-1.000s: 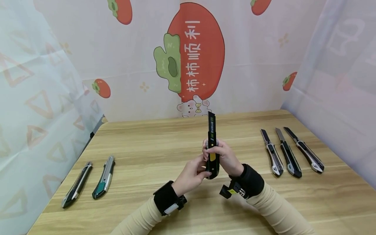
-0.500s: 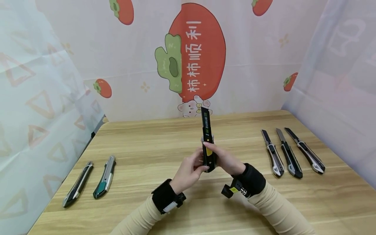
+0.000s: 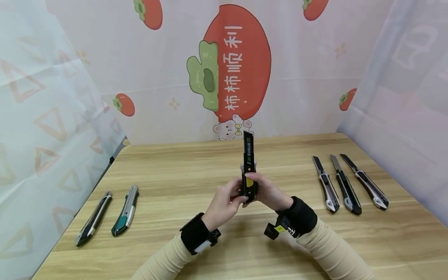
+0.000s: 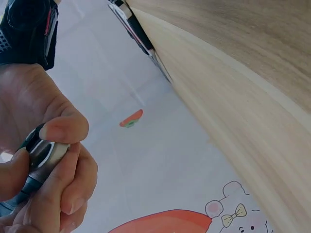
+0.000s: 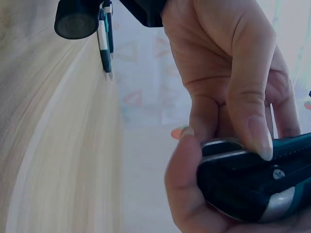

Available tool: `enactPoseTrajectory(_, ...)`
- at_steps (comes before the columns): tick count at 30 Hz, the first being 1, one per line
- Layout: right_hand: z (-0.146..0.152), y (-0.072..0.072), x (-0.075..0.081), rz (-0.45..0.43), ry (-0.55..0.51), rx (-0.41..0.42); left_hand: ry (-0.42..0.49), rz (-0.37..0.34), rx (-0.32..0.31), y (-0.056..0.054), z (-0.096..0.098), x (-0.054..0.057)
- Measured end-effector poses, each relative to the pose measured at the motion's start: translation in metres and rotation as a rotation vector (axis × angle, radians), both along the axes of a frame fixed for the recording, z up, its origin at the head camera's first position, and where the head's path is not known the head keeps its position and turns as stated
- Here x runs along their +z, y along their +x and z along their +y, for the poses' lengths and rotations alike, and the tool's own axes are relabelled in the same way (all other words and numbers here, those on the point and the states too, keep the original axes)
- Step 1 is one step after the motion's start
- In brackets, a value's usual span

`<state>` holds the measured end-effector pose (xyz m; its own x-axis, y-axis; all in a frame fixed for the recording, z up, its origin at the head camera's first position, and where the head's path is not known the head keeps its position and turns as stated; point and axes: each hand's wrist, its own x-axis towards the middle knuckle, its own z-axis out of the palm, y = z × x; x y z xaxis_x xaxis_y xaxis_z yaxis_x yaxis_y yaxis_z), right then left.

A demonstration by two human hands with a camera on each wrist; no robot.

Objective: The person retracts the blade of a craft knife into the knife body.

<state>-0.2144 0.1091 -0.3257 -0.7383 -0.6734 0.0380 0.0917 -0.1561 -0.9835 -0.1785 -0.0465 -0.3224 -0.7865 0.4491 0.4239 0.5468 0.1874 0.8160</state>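
Both hands hold a black utility knife (image 3: 249, 149) upright over the middle of the table, its dark blade end pointing up and away. My left hand (image 3: 224, 200) pinches its lower end, thumb in front. From the other side my right hand (image 3: 271, 192) grips the handle, with the thumb lying on the yellow part. In the left wrist view, fingers of both hands surround the knife's butt end (image 4: 44, 162) and hide much of the body. The rounded black handle end (image 5: 233, 182), with a small screw, shows between the hands in the right wrist view.
On the right of the wooden table (image 3: 168, 163) lie three utility knives (image 3: 346, 192) with blades out. Two more, a black and silver one (image 3: 93, 219) and a green and silver one (image 3: 125, 212), lie at the left. A printed cloth (image 3: 157, 58) hangs behind.
The knife has shifted slightly left, its lower end rising. It tilted left half a second ago and now stands straighter. Both hands keep hold of it; the knives on the table stay put.
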Motion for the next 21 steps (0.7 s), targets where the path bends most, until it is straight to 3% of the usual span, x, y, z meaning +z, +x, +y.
enactPoseTrajectory(11, -0.0020, 0.0010, -0.0006, 0.027, -0.010, -0.013, 0.016, 0.008, -0.010, -0.0015, -0.0012, -0.0003)
enactPoseTrajectory(21, -0.0034, 0.0004, -0.0056, 0.057, 0.027, -0.023, -0.001, -0.041, 0.022, -0.0015, -0.0033, 0.0012)
